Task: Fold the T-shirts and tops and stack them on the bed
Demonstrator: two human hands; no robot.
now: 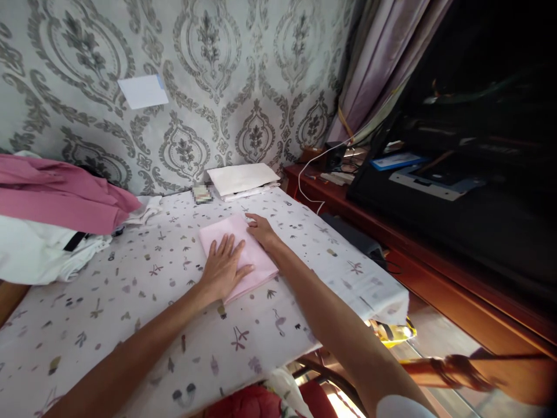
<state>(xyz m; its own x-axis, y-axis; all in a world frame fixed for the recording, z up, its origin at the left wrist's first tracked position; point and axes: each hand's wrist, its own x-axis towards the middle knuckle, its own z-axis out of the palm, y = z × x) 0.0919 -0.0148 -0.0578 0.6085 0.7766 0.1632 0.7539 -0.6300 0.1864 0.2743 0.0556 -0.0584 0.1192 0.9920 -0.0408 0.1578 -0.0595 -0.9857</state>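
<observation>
A folded pale pink cloth (pixel 260 262) lies flat on the patterned white sheet (pixel 143 313), in the middle of the head view. My left hand (pixel 224 268) rests palm down across its near left part, fingers spread. At the far right edge of the same cloth is my right hand (pixel 262 231), fingers slightly bent and apart, touching the edge near the corner. The cloth's surface looks smooth, and its layers show along the near edge.
A heap of pink and white clothes (pixel 65 197) lies at the left. Against the patterned wall stand a folded white cloth (pixel 243 179) and a small blurred item (pixel 202 193). A wooden cabinet (pixel 435 278) with a dark screen (pixel 456 133) and a white cable (pixel 300 180) borders the right side.
</observation>
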